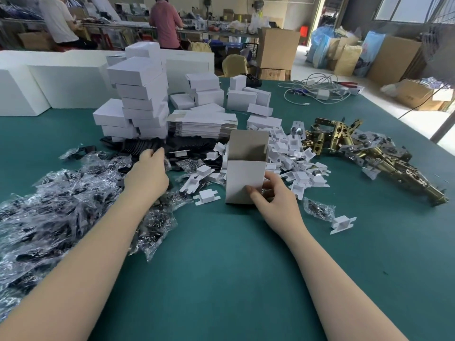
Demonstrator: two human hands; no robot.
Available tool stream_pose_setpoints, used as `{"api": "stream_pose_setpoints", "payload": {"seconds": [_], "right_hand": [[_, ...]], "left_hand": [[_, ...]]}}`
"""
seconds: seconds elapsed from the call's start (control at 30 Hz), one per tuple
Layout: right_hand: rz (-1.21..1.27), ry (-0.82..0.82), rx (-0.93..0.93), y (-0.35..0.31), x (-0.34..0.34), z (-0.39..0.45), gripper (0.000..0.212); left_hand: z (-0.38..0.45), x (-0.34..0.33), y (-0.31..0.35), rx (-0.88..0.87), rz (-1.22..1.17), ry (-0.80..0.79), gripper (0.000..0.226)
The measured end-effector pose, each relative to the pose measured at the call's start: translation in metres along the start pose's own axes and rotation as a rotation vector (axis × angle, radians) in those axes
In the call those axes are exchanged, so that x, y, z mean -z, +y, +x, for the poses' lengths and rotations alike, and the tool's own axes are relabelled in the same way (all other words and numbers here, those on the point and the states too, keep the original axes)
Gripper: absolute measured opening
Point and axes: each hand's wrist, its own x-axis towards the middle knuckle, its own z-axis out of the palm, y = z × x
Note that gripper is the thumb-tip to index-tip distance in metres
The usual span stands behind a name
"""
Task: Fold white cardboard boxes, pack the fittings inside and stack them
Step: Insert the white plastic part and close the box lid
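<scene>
On the green table (221, 279), an open white box (242, 180) stands upright, its lower corner pinched by the right hand (273, 200). Left hand (147, 173) reaches into black fittings (145, 146), grasp unclear. Thin, light card probably crushes easily; hold it at the folded edges.

Under both hands lies a teal tabletop (221, 279), the box (245, 179) by the right hand (273, 201) white outside and grey-brown within, brass-gold fittings (364, 153) farther right.

White box (243, 180) stands upright, top open, beside brass fittings (374, 153).
</scene>
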Motion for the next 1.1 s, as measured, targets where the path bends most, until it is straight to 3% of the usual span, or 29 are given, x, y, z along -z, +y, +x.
{"api": "stream_pose_setpoints", "payload": {"seconds": [0.13,0.23,0.4,0.47,0.57,0.73,0.8,0.9,1.1], "right_hand": [[0.007,-0.006,-0.014,0.001,0.000,0.000,0.041],[0.018,-0.008,-0.016,0.000,0.001,0.000,0.041],[0.031,-0.012,-0.028,0.001,0.002,0.001,0.038],[0.033,-0.012,-0.028,0.001,0.001,0.002,0.037],[0.039,-0.007,-0.035,0.002,0.000,0.003,0.039],[0.050,-0.006,-0.025,0.002,0.000,0.003,0.038],[0.047,-0.004,-0.018,0.001,0.000,0.002,0.037],[0.046,0.002,-0.005,0.001,0.000,0.001,0.033],[0.045,0.012,-0.015,0.001,-0.001,0.002,0.035]], "left_hand": [[0.022,-0.001,-0.004,-0.090,0.124,-0.126,0.049],[0.028,0.005,-0.004,-0.057,0.204,-0.085,0.046],[0.032,0.021,-0.001,0.028,0.146,0.031,0.037],[0.032,0.030,0.001,0.015,-0.028,0.175,0.033],[0.027,0.048,0.016,-0.128,-0.556,0.321,0.024],[0.002,0.078,0.069,-0.430,-1.019,0.230,0.020],[-0.007,0.079,0.088,-0.573,-1.000,0.116,0.022],[-0.019,0.066,0.108,-0.732,-0.786,0.004,0.027],[-0.017,0.043,0.114,-0.728,-0.399,0.095,0.019]]}}
